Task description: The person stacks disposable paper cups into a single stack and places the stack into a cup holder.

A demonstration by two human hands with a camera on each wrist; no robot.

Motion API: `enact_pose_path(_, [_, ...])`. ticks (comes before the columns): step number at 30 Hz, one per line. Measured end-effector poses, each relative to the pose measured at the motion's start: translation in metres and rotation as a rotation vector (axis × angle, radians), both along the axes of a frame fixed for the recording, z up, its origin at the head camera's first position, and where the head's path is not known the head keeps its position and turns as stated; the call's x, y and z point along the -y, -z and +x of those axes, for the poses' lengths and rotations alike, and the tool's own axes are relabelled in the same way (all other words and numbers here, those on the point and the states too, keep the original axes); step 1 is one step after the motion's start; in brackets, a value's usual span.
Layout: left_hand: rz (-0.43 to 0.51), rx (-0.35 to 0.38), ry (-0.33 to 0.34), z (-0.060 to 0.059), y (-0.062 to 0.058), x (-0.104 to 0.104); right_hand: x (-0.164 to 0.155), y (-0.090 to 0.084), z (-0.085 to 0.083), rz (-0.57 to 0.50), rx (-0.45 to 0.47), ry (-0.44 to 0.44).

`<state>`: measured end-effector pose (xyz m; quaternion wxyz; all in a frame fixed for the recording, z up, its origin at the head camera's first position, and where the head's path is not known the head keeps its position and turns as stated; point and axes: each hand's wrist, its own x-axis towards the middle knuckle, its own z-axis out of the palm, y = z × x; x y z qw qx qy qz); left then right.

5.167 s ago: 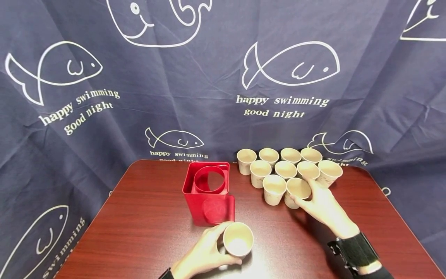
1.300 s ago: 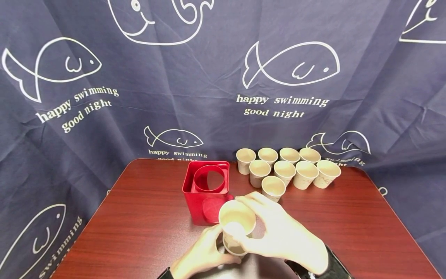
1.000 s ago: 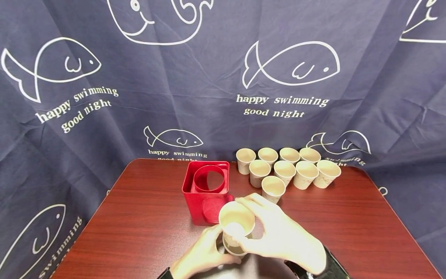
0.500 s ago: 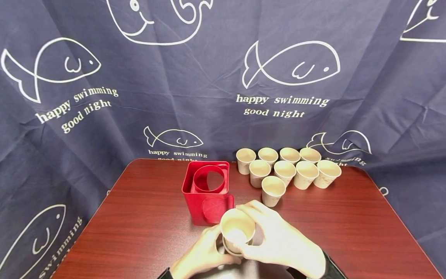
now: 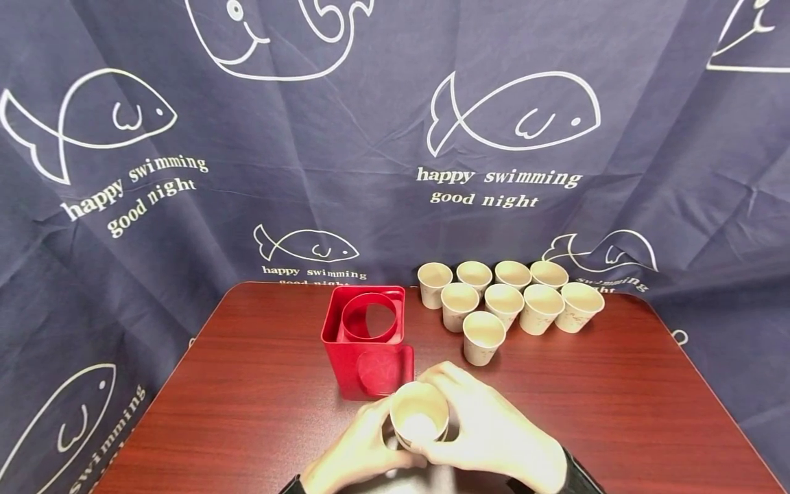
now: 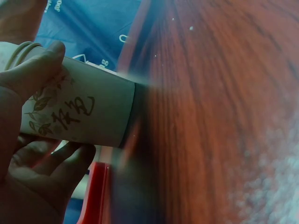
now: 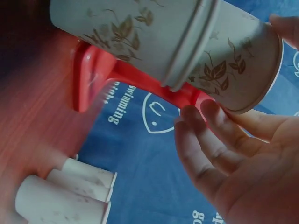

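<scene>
Two floral paper cups sit nested as one stack (image 5: 420, 415) on the dark red table (image 5: 259, 412), near its front edge. My left hand (image 5: 381, 433) grips the lower cup (image 6: 93, 112) from the left, thumb on its wall and fingers curled behind. From the right, my right hand (image 5: 459, 412) holds the upper cup (image 7: 233, 65) at its rim, fingers curled over the top. In the right wrist view the upper cup sits partly inside the lower cup (image 7: 131, 32), its rim standing well above the other's.
A red square box (image 5: 367, 343) with a round opening on top stands just behind the hands. Several loose paper cups (image 5: 506, 298) cluster at the back right of the table. A navy fish-print cloth (image 5: 395, 137) hangs behind.
The right hand took a cup from the cluster, brought it over the cup in the left hand and lowered it inside. Over the last second it sank deeper.
</scene>
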<state>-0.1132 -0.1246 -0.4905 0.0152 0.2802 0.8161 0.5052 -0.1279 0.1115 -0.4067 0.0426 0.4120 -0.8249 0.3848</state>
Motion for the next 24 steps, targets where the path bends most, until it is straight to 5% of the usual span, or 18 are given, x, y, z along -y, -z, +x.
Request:
enact_pose_path(7, [-0.005,-0.056,-0.004,0.000,0.003,0.000,0.002,0.009,-0.001,0.021,0.016,0.032])
enact_pose_path(14, [-0.036,-0.017,-0.042,0.002,0.003,0.000,0.002,0.017,-0.002,0.033,-0.044,0.048])
enact_pose_path(24, [-0.037,-0.001,-0.042,0.001,0.003,0.001,0.001,0.024,-0.001,0.079,-0.016,0.096])
